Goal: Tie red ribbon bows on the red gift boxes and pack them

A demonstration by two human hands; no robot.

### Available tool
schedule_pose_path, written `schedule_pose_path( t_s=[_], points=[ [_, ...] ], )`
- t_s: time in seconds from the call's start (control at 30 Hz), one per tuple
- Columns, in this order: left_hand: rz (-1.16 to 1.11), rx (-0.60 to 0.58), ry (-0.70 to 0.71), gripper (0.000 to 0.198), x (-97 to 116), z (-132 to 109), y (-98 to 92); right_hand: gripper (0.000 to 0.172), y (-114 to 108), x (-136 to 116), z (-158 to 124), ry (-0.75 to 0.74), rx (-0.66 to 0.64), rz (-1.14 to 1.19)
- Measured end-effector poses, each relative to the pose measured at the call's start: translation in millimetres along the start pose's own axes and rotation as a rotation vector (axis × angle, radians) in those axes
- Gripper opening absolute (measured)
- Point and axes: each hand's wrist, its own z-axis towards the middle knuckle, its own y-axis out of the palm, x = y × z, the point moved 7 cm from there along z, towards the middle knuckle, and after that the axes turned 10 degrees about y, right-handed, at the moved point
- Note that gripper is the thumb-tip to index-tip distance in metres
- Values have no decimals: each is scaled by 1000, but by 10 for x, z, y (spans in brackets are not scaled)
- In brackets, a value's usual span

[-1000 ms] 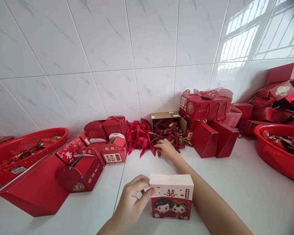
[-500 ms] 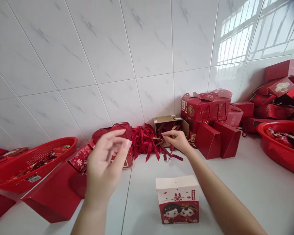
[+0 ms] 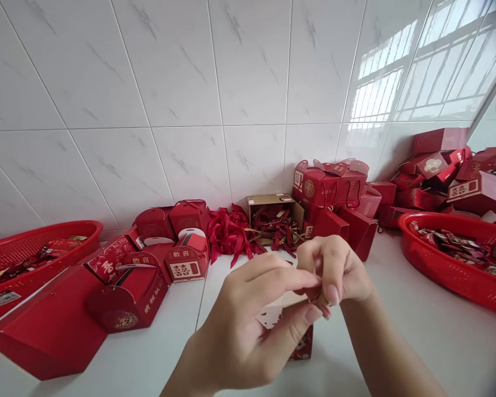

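My left hand and my right hand meet fingertip to fingertip in front of me. The right thumb and fingers are pinched together, and only a bit of something small and reddish shows at their tips. On that same spot the left thumb and index finger close in from the other side; what they grip is mostly hidden. Behind and below the hands stands a small white and red printed box, largely covered by them. Farther back, an open cardboard box holds dark red strips, beside a heap of red ribbons.
On the left are a red plastic basket with wrapped items and several red gift boxes. To the right stand a stack of red boxes and another red basket with packets. A tiled wall runs behind.
My right hand has come back from the cardboard box to meet my left, which moved right and down. Both sets of fingers are now pinched together. The view has turned slightly.
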Motion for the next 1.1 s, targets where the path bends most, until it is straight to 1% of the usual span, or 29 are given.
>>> schedule_pose_path(
  t_s=[0.1, 0.2, 0.27, 0.33, 0.4, 0.47, 0.53, 0.57, 0.63, 0.7, 0.73, 0.8, 0.83, 0.87, 0.9, 1.0, 1.03, 1.1],
  points=[
    [-43, 34, 42, 14, 14, 4, -14, 20, 64, -12, -47, 80, 40, 33],
    [-86, 40, 80, 12, 20, -3, -29, 16, 139, 18, -70, 166, 87, 84],
    [-89, 45, 75, 13, 5, -8, -45, 11, 188, 77, -76, 211, 103, 139],
    [-85, 29, 36, 12, -34, -15, -33, 6, 230, 163, -90, 239, 102, 207],
    [-84, 10, -62, 10, -114, -46, 6, 5, 260, 254, -135, 249, 102, 268],
    [-123, -2, -230, 23, -238, -141, 66, 7, 297, 340, -229, 263, 109, 320],
    [-159, -23, -403, 31, -366, -324, 135, 5, 334, 407, -378, 287, 169, 320],
    [-144, -33, -460, 30, -417, -437, 153, 3, 345, 424, -470, 292, 226, 284],
    [-1, -19, -527, 31, -507, -684, 117, 6, 334, 410, -680, 274, 406, 120],
    [173, 34, -585, 49, -590, -938, 36, 8, 300, 348, -899, 243, 622, -134],
    [207, 58, -618, 60, -631, -1052, 17, 8, 279, 317, -1000, 237, 730, -275],
    [161, 81, -669, 77, -705, -1212, 49, 6, 238, 309, -1146, 261, 898, -496],
    [110, 81, -676, 81, -730, -1246, 92, 5, 217, 343, -1181, 286, 944, -544],
    [67, 76, -675, 79, -747, -1255, 140, 5, 196, 399, -1190, 313, 964, -551],
    [45, 73, -669, 71, -759, -1246, 184, 6, 176, 472, -1180, 341, 966, -525],
    [42, 66, -662, 29, -792, -1203, 287, 10, 141, 693, -1099, 385, 938, -400],
    [46, 77, -672, 20, -809, -1205, 305, 12, 138, 753, -1074, 390, 933, -370],
    [45, 124, -696, 18, -843, -1237, 321, 14, 140, 852, -1045, 399, 933, -332]
  ],
)
